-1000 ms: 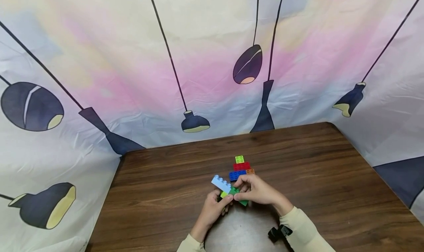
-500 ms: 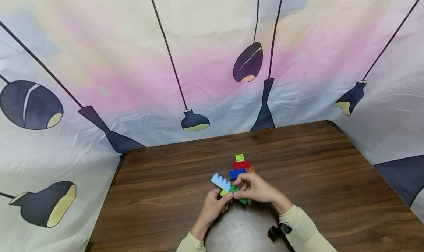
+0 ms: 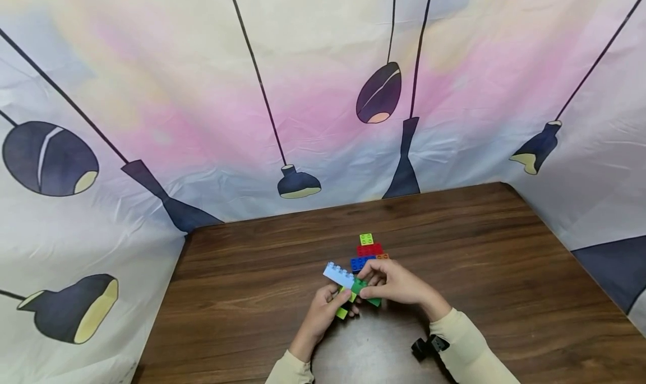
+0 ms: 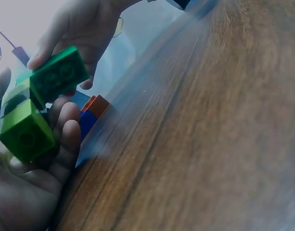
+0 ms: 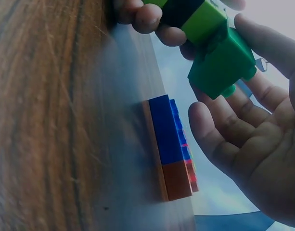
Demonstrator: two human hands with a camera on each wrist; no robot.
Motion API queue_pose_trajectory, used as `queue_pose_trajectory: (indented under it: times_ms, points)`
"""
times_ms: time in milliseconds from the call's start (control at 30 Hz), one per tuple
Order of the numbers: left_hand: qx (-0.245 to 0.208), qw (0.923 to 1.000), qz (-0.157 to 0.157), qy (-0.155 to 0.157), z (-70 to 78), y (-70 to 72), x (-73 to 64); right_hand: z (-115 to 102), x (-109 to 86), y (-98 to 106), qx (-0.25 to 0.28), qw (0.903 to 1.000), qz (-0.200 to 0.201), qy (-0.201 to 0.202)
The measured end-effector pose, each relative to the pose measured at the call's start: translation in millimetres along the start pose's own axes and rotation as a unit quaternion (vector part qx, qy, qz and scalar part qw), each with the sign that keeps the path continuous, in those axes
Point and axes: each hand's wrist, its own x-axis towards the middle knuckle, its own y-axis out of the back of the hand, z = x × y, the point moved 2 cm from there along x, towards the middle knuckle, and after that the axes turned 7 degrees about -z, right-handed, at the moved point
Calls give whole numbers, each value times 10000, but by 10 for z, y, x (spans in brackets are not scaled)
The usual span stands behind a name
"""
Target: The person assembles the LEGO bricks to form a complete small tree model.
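Note:
Both hands hold one joined piece of toy building bricks above the table. My left hand (image 3: 319, 312) grips its lower end, made of lime bricks (image 4: 27, 132) with a black one between them. My right hand (image 3: 404, 284) has thumb and fingers about the green brick (image 5: 222, 65) at the other end. From the top of the piece a light blue brick (image 3: 338, 274) sticks out to the upper left. Fingers hide part of the joint. Just beyond the hands lies a second brick build, with a blue brick (image 5: 166, 130) and an orange brick (image 5: 177, 180) nearest.
The far build also has a red brick (image 3: 370, 250) and a lime brick (image 3: 366, 239) at its far tip. The dark wooden table (image 3: 252, 277) runs back to a hanging cloth (image 3: 323, 120) printed with lamps. A black device (image 3: 429, 347) is strapped at the right wrist.
The held piece has turned slightly in the hands, so a lime brick now shows below my left thumb. My right thumb has shifted a little along the green brick. The far build stays put.

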Motion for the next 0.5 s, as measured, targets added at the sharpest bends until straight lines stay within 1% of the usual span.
queue_pose_trajectory:
  times_ms: [100,167,233,300,367,433,500]
  points:
    - [25,9999,-70,-78,5,6,-2,7,-8,12,-64,9999,-105,38]
    - [68,9999,-25,-90,3,6,-1,9,-8,18,-171,9996,-175,110]
    - [111,9999,48,-67,1,3,0,11,-5,34,-349,9992,-121,178]
    - [128,9998,148,-52,-3,-2,0,9,-5,60,-620,9977,127,226]
    - [105,9997,211,-23,-3,-13,-3,2,-6,96,-1030,9932,489,225]
    - [71,9996,257,3,-7,-22,-3,0,-7,134,-1436,9859,844,159]
    - [34,9996,275,6,-8,-27,-3,2,2,160,-1960,9749,1058,15]
